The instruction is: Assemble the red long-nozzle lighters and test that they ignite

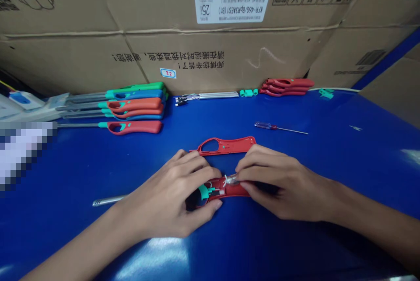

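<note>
My left hand grips the left part of a red lighter shell half lying open side up on the blue table. Inside it sit a green trigger and a small black part. My right hand pinches a clear cylindrical piece with a white end over the shell's right part. A metal tube sticks out to the left from beneath my left hand. Just beyond my hands lies a second red shell half, its inside facing up.
Several lighters are stacked at the back left. Metal tubes, green collars, red shells and green pieces line the cardboard wall. A screwdriver lies at the right.
</note>
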Tool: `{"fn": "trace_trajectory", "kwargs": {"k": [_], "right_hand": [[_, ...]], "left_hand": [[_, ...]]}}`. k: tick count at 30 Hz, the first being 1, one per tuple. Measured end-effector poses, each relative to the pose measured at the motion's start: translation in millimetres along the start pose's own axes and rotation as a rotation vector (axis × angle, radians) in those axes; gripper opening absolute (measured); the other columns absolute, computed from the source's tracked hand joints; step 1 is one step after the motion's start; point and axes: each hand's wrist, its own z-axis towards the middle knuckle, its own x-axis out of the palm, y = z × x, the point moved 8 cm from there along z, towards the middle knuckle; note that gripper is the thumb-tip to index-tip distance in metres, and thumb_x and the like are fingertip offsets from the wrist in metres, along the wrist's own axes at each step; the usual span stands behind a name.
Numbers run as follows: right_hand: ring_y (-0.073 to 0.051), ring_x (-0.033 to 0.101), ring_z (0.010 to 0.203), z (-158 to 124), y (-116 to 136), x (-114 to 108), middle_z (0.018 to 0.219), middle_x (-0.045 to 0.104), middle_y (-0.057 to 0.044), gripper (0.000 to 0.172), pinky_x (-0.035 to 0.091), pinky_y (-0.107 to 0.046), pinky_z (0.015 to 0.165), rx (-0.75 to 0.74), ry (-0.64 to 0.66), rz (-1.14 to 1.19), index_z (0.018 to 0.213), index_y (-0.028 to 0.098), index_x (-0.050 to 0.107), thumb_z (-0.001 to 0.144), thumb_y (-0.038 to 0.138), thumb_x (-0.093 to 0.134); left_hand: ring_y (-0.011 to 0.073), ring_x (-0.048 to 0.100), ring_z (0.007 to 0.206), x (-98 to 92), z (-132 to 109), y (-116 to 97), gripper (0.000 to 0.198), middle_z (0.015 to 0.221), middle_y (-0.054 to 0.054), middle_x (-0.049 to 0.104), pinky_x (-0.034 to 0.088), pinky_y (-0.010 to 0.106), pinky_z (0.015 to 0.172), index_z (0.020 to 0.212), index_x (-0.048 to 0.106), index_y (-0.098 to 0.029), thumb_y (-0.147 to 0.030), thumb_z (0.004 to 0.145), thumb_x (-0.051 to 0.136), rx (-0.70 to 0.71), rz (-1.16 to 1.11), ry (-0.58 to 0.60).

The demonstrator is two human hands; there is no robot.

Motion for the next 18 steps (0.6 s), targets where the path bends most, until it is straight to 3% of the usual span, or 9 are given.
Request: {"fn": "trace_trajectory", "kwargs": {"k": [4,11,18], "right_hand": [[-0.015,0.06,0.081,0,1,-8,0.086,0.067,-0.005,0.015,0.05,-0.032,0.082,-0.031,-0.049,-0.033,0.09,0.016,0.065,0.084,0.007,0.055],[-0.015,0.061,0.08,-1,1,-8,0.084,0.067,-0.005,0.013,0.049,-0.034,0.089,-0.031,-0.051,-0.061,0.087,0.016,0.064,0.083,0.007,0.055],[-0.014,0.059,0.082,-1,1,-2,0.086,0.065,-0.004,0.013,0.049,-0.032,0.089,-0.01,-0.007,-0.042,0.087,0.016,0.065,0.085,0.008,0.054]], "left_hand": [[0.0213,0.057,0.092,0.0,0,-4,0.024,0.096,0.004,0.061,0.039,0.043,0.09,0.108,0.062,-0.024,-0.027,0.086,0.056,0.041,0.002,0.007],[0.0229,0.056,0.09,2.7,0,-9,0.024,0.093,0.005,0.059,0.038,0.046,0.087,0.101,0.065,-0.024,-0.041,0.085,0.059,0.112,0.127,-0.032],[0.0216,0.057,0.09,-5.1,0,-13,0.019,0.094,0.005,0.062,0.04,0.041,0.086,0.096,0.063,-0.02,-0.035,0.085,0.06,0.138,0.095,-0.11]]}}
